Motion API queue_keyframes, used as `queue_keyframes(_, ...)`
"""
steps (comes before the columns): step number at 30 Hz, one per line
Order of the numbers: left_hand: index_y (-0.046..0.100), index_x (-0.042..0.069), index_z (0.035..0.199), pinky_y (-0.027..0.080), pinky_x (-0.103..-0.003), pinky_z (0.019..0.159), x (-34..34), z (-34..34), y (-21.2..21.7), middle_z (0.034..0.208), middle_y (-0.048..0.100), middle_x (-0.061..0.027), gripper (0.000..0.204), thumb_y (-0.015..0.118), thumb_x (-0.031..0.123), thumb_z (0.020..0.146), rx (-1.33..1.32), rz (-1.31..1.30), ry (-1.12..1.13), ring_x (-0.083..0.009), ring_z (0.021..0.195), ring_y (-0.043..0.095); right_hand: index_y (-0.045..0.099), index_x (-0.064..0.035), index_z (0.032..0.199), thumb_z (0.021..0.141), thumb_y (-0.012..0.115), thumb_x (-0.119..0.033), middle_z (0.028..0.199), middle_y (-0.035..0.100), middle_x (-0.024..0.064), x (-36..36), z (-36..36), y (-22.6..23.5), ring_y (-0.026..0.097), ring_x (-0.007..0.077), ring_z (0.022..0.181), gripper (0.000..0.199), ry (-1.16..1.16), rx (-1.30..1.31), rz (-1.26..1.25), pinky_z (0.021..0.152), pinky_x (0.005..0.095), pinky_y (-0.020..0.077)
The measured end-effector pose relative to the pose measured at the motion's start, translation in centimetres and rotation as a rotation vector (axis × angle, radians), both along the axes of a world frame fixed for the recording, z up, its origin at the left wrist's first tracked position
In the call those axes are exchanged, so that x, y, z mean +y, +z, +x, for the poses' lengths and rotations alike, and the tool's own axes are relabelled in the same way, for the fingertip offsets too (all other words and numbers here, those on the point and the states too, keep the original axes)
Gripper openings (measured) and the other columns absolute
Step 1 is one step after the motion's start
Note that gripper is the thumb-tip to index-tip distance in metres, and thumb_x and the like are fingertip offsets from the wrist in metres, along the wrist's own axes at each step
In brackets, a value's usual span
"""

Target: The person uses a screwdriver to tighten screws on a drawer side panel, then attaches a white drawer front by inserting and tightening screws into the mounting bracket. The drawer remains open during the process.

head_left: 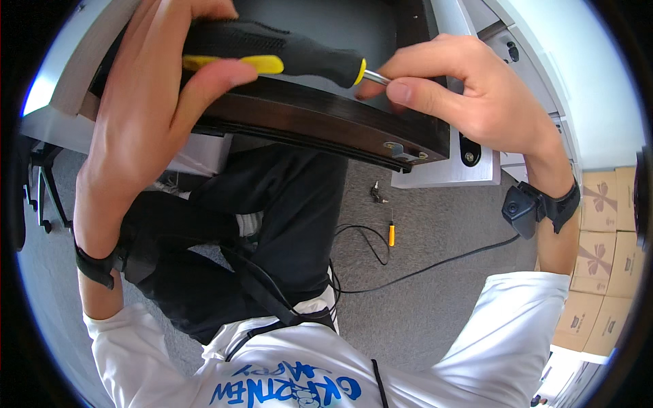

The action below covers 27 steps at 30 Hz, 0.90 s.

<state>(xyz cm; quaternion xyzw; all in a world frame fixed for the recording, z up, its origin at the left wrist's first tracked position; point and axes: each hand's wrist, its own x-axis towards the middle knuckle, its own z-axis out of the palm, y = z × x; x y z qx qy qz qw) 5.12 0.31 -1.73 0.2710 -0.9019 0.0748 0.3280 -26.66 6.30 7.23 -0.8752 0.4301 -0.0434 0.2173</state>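
A large black screwdriver [299,53] with yellow trim lies across the top of the view, its metal shaft toward the right. My left hand [139,102] is closed around its handle, thumb along the near side and a finger over the far side. At the other end, my right hand [469,88] pinches the shaft between thumb and fingers, so the screwdriver's tip is hidden. Both hands are over an open dark drawer [306,122] with a brown-black panel on its near side. A small metal fitting [394,147] sits near that panel's right end.
Grey carpet below holds a small bunch of keys [378,193], a small yellow-handled screwdriver [392,234] and a black cable [435,270]. Cardboard boxes [588,262] are stacked at the right. A chair base [46,187] stands at the left. My legs [292,204] are below the drawer.
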Motion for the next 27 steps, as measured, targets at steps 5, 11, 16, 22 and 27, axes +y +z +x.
queue_keyframes(5,0.058,0.012,0.14,0.052,-0.027,0.094,1.4,-0.4,1.2,0.117,0.066,-0.0094,0.048,0.062,0.041,0.103,0.032,0.437,0.278,-0.0208,0.102,0.067,0.073,0.0028,0.092,0.099,0.06,-0.011,0.072,0.067,0.0078,0.1,0.9,-0.3,0.063,0.0135,0.064,0.02,-0.097,-0.107,0.035,0.062,0.0262,0.0466)
queue_keyframes(11,0.056,0.018,0.148,0.057,-0.03,0.097,0.0,1.5,-0.8,0.132,0.068,-0.0064,0.046,0.056,0.036,0.106,-0.304,-0.133,0.306,-0.0208,0.112,0.07,0.074,0.0029,0.092,0.099,0.061,-0.012,0.069,0.067,0.0071,0.1,0.4,-0.5,0.062,0.0125,0.063,0.021,-0.067,-0.036,-0.024,0.061,0.0264,0.0461)
queue_keyframes(16,0.056,0.022,0.149,0.057,-0.028,0.096,-0.5,1.5,-1.9,0.127,0.07,-0.0062,0.044,0.051,0.038,0.108,0.113,0.311,0.293,-0.0178,0.107,0.072,0.075,0.0018,0.096,0.104,0.058,-0.022,0.081,0.07,0.0084,-0.4,0.4,-0.9,0.064,0.0148,0.072,0.03,-0.051,-0.002,-0.03,0.07,0.028,0.0492)
queue_keyframes(22,0.061,0.014,0.14,0.051,-0.022,0.087,1.5,-0.2,1.2,0.112,0.068,-0.0091,0.04,0.051,0.038,0.109,-0.216,0.45,0.451,-0.0164,0.092,0.067,0.072,0.0028,0.116,0.109,0.037,-0.055,0.104,0.071,0.0131,-0.2,1.1,-1.2,0.065,0.022,0.101,0.068,-0.183,-0.409,-0.165,0.094,0.031,0.0495)
queue_keyframes(27,0.053,0.007,0.134,0.049,-0.028,0.093,1.6,-0.2,-0.1,0.122,0.059,-0.0101,0.04,0.055,0.037,0.107,0.021,0.192,0.085,-0.0234,0.103,0.06,0.069,0.0049,0.122,0.108,0.031,-0.061,0.109,0.071,0.0158,-0.2,0.3,-0.8,0.065,0.0229,0.107,0.078,-0.116,-0.459,-0.087,0.099,0.0313,0.0476)
